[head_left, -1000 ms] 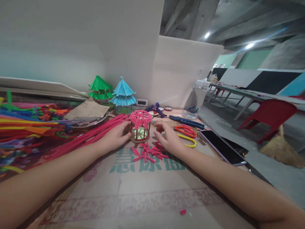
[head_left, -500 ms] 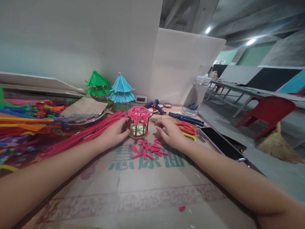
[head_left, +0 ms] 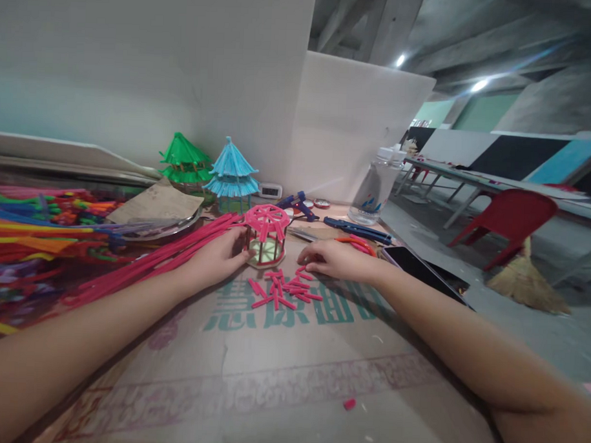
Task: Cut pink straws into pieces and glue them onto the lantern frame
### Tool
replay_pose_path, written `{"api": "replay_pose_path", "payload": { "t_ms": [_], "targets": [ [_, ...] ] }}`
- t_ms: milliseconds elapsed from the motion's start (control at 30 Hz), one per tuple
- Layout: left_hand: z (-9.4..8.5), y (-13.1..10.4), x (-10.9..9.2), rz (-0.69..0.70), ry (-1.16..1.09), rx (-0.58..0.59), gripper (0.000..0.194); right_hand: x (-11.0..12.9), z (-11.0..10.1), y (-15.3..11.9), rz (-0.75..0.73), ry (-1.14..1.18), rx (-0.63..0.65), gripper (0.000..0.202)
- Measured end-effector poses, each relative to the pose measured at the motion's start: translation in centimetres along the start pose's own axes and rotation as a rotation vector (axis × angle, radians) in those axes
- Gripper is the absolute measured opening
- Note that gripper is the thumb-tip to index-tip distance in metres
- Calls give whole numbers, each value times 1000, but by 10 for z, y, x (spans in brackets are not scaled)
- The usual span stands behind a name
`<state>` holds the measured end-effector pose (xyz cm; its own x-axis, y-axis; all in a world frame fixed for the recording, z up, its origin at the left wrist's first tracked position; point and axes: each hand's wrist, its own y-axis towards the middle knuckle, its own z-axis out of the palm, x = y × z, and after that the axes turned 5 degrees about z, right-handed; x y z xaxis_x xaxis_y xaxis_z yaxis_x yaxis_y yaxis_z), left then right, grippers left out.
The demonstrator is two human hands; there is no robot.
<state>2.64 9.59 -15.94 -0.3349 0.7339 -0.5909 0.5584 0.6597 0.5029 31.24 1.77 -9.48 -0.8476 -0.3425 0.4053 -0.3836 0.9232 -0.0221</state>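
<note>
A small pavilion model (head_left: 268, 217) with a pink pipe-cleaner roof frame, brown posts and a pale green base stands on the table. My left hand (head_left: 225, 254) grips its left side, thumb at the base and fingers partly hidden behind a post. My right hand (head_left: 335, 258) is low to the right of the model, fingers bent down and fingertips close together at the edge of a pile of short pink pipe-cleaner pieces (head_left: 286, 291). Whatever is between those fingertips is too small to make out. Long pink pipe cleaners (head_left: 168, 262) lie behind my left wrist.
Green (head_left: 184, 159) and blue pavilion models (head_left: 233, 169) stand at the back, beside a glue gun (head_left: 300, 205). Multicoloured pipe cleaners (head_left: 47, 239) fill the left side. Rightward are orange-handled scissors (head_left: 357, 244), a blue-handled tool (head_left: 358, 229), a phone (head_left: 420, 272) and a water bottle (head_left: 374, 189).
My right hand has lowered and turned toward the pink pieces, its spread fingers drawing together. My left hand keeps its hold on the pavilion model. The view has shifted slightly.
</note>
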Motion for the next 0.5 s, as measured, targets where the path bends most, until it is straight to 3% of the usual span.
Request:
{"api": "replay_pose_path", "payload": {
  "t_ms": [167, 300, 333, 500],
  "targets": [
    [-1, 0, -4, -19, 22, 8, 33, -3, 3, 5, 10, -10, -34, 11],
    [-3, 0, -3, -40, 28, 47, 40, 2, -14, -6, -103, -8, -152, 13],
    [-3, 0, -2, -53, 34, 41, 42, 4, -19, -12, -123, 34, -133, 15],
    [-1, 1, 0, -48, 18, 20, 44, 23, -19, -62, -243, 243, 426, 17]
  ]
}}
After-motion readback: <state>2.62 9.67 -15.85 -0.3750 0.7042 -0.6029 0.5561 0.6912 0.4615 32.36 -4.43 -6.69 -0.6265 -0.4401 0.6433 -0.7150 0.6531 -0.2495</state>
